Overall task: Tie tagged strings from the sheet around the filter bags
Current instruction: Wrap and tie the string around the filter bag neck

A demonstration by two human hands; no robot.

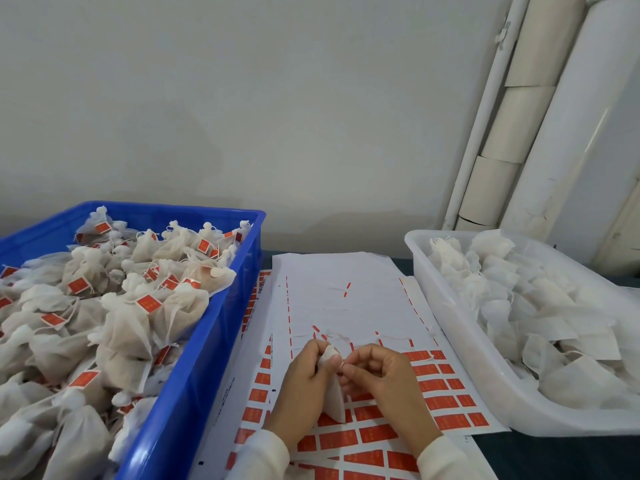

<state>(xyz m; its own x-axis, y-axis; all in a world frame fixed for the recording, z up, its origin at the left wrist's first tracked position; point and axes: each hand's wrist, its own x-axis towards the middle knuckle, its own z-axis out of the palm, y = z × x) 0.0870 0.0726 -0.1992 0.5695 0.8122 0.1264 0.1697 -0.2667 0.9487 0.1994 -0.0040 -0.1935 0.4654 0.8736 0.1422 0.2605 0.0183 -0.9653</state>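
Above the tag sheet [349, 306], between blue crate [221, 327] of tied bags and white tub [446, 306] of untied ones: one filter bag [334, 393], neck gripped by left hand [304, 386], right hand [377, 379] pinching at its top.

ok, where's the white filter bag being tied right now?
Head view, bottom centre: the white filter bag is gripped in the left hand, the right hand beside it, over the red-tagged sheet.

A plain off-white wall [242, 109] is seen behind the work area. At the right, white pipes [554, 140] and a beige duct [509, 140] are run up the wall at a slant. A dark blue-grey tabletop [554, 455] is exposed at the lower right
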